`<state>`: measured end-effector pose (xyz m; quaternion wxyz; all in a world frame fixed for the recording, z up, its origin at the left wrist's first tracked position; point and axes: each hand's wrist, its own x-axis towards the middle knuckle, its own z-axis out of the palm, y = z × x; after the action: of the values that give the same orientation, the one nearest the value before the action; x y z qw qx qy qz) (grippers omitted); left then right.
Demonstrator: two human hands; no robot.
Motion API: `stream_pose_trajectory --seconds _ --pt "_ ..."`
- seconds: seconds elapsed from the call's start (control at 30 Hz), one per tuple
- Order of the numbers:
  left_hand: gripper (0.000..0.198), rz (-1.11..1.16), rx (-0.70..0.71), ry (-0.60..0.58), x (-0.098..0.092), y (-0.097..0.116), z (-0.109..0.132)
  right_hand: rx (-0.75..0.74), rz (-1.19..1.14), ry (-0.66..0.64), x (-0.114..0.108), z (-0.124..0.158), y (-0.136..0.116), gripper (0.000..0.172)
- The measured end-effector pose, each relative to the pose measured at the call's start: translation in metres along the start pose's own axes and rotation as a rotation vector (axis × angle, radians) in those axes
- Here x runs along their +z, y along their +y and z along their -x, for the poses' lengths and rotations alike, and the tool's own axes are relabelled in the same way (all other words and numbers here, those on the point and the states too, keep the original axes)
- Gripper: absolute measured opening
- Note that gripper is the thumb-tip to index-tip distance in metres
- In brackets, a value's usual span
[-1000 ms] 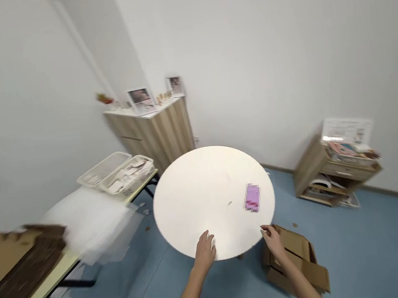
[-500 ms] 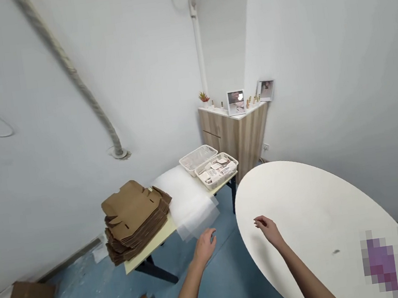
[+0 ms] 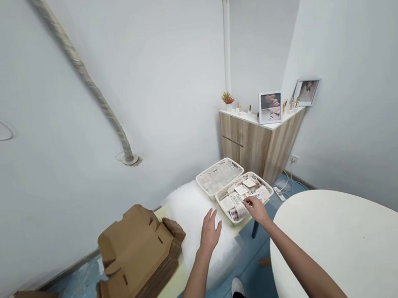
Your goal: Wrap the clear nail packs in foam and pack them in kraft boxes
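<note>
**Right hand (image 3: 257,211) pinches among printed cards (image 3: 240,193) in a white basket**

The right hand's fingertips reach over the near rim of a white plastic basket (image 3: 262,181), thumb and fingers drawn close together at the cards. The pictures do not settle whether a card is actually gripped. The cards lie loose and overlapping in the open-topped basket, at about 11 o'clock from the right wrist, which seems to leave each one easy to reach.

The left hand (image 3: 210,230) is open at 9 o'clock from the right hand, fingers spread and holding nothing, just above a soft white foam sheet (image 3: 193,213). Whether it touches the sheet cannot be told. The sheet lies along a pale yellow folding table (image 3: 167,295).

A second white basket (image 3: 213,168) stands just behind the first, and both sit at the table's far end beside a wooden cabinet (image 3: 257,146), probably to keep them together. A squared stack of flat brown cardboard box blanks (image 3: 136,260) lies at 9 o'clock from the left hand, within easy reach. A round white table (image 3: 354,241) stands at 4 o'clock from the right hand.
</note>
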<state>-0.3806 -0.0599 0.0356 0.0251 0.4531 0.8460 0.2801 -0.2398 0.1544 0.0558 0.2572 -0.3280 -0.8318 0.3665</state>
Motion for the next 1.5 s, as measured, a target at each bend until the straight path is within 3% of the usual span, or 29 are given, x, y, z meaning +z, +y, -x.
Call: stream_pose_trajectory --seconds 0.13,0.3,0.63,0.87,1.03,1.2,1.33,1.5 --pt "0.049 -0.077 0.023 -0.093 0.015 -0.009 -0.061 -0.034 0.186 -0.027 0.029 -0.079 -0.001 0.019" --pt "0.052 -0.178 0.089 -0.174 0.024 -0.021 -0.102 -0.045 0.334 -0.061 0.066 -0.148 -0.005 0.021" --pt "0.056 -0.116 0.193 -0.143 0.029 -0.037 -0.111 0.118 0.536 -0.061 0.124 -0.231 -0.01 0.036" --pt "0.055 -0.055 0.16 -0.158 0.021 -0.032 -0.111 0.202 0.519 -0.004 0.145 -0.246 -0.013 0.017" --pt "0.054 -0.02 0.129 -0.169 0.019 -0.031 -0.117 0.234 0.183 0.153 0.125 -0.233 -0.025 0.025" --pt "0.051 0.296 0.101 -0.145 0.017 -0.014 -0.14 0.154 -0.071 0.303 0.068 -0.177 -0.035 0.033" --pt "0.049 0.788 -0.009 -0.19 0.014 0.029 -0.159 0.101 0.103 0.406 0.014 -0.103 -0.034 0.027" --pt "0.052 1.318 -0.364 -0.582 0.035 0.111 -0.144 -0.07 0.442 0.404 -0.042 0.001 -0.024 0.024"
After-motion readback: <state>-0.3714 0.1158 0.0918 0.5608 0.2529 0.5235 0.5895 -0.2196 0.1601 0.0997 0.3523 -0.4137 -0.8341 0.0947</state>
